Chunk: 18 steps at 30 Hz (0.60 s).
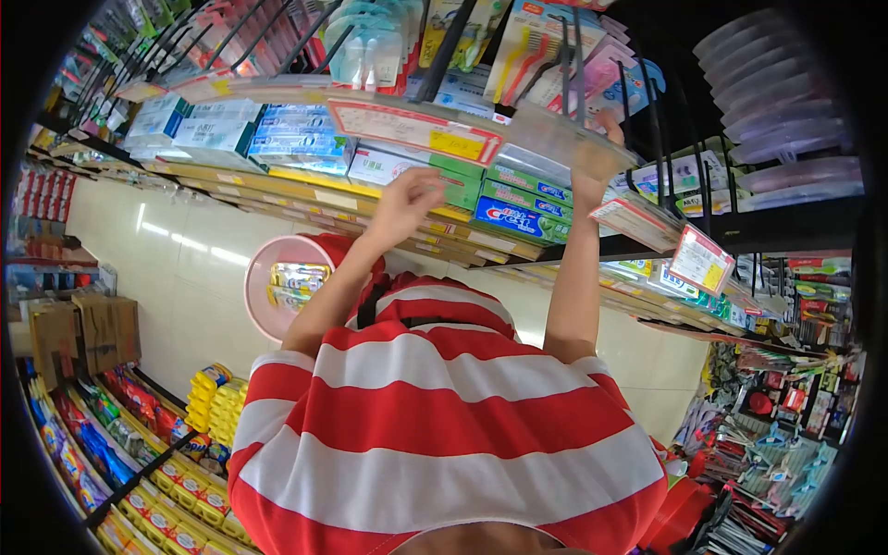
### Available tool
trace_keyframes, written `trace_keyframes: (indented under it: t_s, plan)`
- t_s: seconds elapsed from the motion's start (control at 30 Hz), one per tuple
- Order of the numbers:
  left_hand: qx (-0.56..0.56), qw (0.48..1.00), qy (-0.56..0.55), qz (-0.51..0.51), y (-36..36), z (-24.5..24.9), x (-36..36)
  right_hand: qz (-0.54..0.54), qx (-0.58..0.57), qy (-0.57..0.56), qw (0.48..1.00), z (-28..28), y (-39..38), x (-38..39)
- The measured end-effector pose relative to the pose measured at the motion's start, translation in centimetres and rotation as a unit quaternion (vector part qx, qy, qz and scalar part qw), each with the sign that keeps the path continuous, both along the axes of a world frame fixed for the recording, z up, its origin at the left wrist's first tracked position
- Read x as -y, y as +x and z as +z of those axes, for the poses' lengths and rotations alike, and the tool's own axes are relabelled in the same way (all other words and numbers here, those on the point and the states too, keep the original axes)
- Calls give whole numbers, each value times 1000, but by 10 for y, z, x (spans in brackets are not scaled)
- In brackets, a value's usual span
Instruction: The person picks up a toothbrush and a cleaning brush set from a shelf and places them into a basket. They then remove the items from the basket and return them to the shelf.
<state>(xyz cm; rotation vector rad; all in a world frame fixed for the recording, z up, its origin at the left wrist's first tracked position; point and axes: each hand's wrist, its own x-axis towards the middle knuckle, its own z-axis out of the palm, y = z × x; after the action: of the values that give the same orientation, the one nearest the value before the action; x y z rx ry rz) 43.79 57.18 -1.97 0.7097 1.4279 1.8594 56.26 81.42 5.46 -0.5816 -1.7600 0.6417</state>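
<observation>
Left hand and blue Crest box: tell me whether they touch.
Apart: the head view shows green packaging between the left hand and the blue Crest box.

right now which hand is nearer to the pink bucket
Left. The left hand is up and right of the bucket in the picture, by the toothpaste boxes; the right hand is farther right, at the clear plastic piece.

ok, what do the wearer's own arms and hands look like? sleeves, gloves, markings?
Short sleeves in red and white stripes, matching the shirt. Forearms bare below them. Left hand ungloved; right hand looks ungloved too, though partly behind clear plastic. No watch, cable or marking visible on either arm.
</observation>
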Motion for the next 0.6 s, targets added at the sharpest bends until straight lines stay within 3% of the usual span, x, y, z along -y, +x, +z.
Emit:
trace_keyframes:
  t_s: [0.1,0.13,0.17,0.23,0.37,0.5,0.6]
  plan:
    - [0,997,-36,70,-14,-41,69,-19,71,148,986,-33,16,4]
    - [34,992,-49,114,-18,-61,92,0,99,-32,995,-37,19,21]
    - [70,982,-62,165,-19,-75,115,22,136,-211,968,-40,25,43]
    - [96,948,-129,273,-18,-107,158,93,110,-172,975,-62,27,79]
    - [105,833,-410,355,-15,-251,251,241,237,-259,905,-92,37,130]
    - [142,764,-498,385,9,-306,299,323,369,-306,816,-113,34,161]
    - [204,732,-512,400,12,-329,311,341,473,-255,771,-125,26,173]
